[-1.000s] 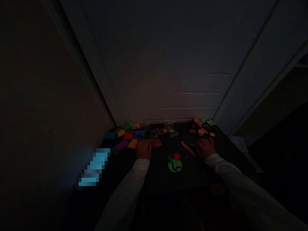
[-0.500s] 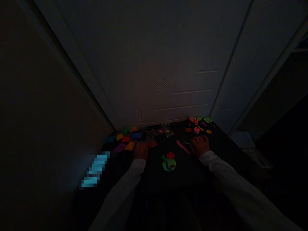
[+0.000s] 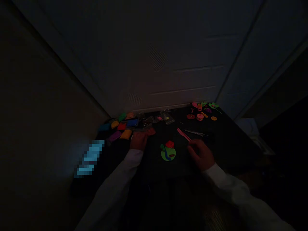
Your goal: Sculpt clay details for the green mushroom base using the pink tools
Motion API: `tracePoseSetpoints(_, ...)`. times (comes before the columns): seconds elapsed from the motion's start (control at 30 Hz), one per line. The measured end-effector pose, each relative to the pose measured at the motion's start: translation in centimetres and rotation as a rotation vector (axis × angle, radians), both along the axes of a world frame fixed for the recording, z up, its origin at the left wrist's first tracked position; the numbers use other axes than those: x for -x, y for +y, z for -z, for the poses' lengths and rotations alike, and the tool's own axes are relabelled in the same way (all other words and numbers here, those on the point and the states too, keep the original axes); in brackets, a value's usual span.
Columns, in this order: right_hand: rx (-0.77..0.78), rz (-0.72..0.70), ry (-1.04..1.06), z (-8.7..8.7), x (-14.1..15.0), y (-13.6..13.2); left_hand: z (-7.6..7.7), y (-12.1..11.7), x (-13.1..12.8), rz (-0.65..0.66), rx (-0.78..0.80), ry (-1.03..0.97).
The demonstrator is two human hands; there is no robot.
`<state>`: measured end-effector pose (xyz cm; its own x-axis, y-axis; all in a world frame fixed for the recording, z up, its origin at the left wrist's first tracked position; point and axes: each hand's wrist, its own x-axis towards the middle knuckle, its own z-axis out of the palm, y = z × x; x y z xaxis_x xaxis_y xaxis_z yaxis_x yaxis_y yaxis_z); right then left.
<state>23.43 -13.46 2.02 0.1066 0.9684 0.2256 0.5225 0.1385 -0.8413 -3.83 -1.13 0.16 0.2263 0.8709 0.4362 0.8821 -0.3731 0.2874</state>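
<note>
A pixelated blue shape (image 3: 90, 158) glows left, a heart-patterned panel (image 3: 134, 64) stands behind, pale sheets (image 3: 249, 126) lie right.

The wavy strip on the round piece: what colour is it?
Blue: the wavy strip lies on the green round piece, seen in the head view.

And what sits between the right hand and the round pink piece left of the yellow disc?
In the head view, the scissors lie between the right hand and the round pink piece, blades pointing left.
</note>
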Motion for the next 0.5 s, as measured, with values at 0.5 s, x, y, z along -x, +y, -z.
tracePoseSetpoints(0.5, 0.697, 0.332, 1.489, -2.0, 6.3, -4.0, 0.6, -12.5, -4.6, 0.123, 0.225, -0.195)
